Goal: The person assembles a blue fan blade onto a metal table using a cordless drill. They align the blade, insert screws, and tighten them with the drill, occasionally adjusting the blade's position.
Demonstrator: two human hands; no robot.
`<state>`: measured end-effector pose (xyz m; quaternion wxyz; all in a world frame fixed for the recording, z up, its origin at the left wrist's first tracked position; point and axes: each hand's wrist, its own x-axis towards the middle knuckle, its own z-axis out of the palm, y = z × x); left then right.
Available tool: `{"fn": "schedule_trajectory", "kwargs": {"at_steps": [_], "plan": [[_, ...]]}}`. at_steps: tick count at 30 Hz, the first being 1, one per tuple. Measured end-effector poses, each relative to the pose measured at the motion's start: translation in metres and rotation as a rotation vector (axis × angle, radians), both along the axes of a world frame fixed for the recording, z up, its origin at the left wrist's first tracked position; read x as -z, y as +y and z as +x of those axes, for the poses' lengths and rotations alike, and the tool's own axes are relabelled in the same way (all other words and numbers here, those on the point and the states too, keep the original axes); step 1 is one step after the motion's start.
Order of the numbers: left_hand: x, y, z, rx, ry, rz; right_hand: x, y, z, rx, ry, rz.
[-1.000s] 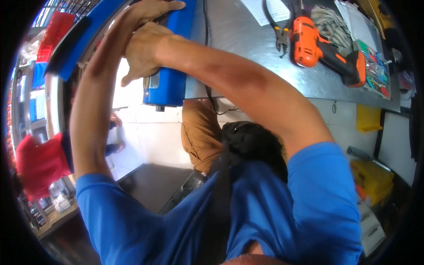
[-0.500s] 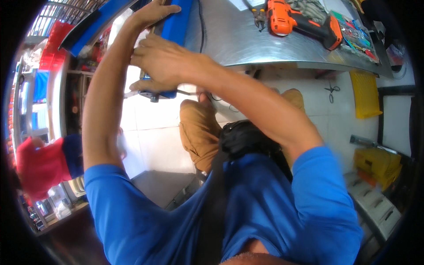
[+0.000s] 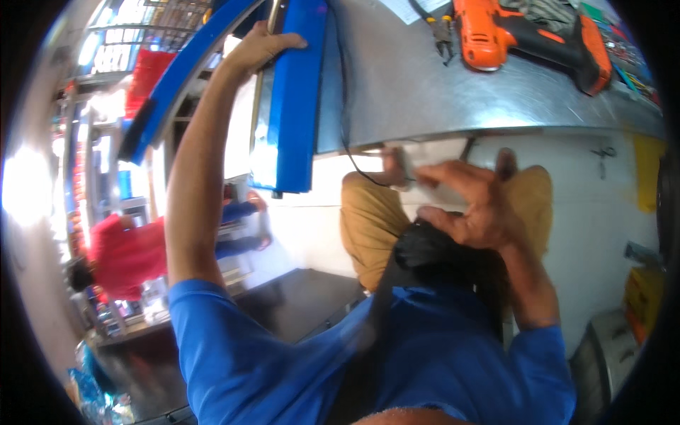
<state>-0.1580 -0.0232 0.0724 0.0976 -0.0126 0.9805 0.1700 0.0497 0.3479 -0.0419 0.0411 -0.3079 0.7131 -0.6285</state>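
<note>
My left hand (image 3: 263,49) grips a long blue metal housing (image 3: 295,106) at the table's left edge. The thumb lies over its blue top; the other fingers are partly hidden at the far side. A pale metal strip runs along the housing. Left of it, a long blue arm (image 3: 183,74) with a dark end slants outward. My right hand (image 3: 476,204) is in front of the table above my lap, somewhat blurred, thumb and forefinger apart, with nothing visible between them. A thin black cable (image 3: 345,106) hangs over the table edge, near the right fingertips.
On the metal table (image 3: 397,92) lie an orange and black cordless power tool (image 3: 489,35), pliers (image 3: 443,39) and paper. Scissors (image 3: 603,152) are on the floor at right. A person in red (image 3: 131,255) is at left by shelves. A black bag (image 3: 443,255) rests at my waist.
My right hand has left the near end of the blue housing and moved right and toward me. My left hand stays on the housing. The view has shifted left.
</note>
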Motion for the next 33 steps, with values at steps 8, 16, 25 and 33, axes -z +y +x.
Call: {"fn": "schedule_trajectory", "kwargs": {"at_steps": [8, 16, 25, 33], "plan": [[-0.017, 0.05, 0.024, -0.177, -0.069, 0.007, 0.161, -0.009, 0.004, 0.012, -0.385, 0.354], [-0.018, 0.05, 0.025, -0.192, -0.068, -0.104, 0.197, -0.005, 0.013, 0.109, -0.266, 0.428], [-0.011, 0.039, 0.018, -0.118, 0.138, 0.001, 0.205, -0.011, -0.003, 0.066, -0.427, 0.369], [-0.042, -0.013, 0.185, -0.491, 0.154, 0.116, 0.222, -0.013, 0.002, 0.044, -0.433, 0.517]]}}
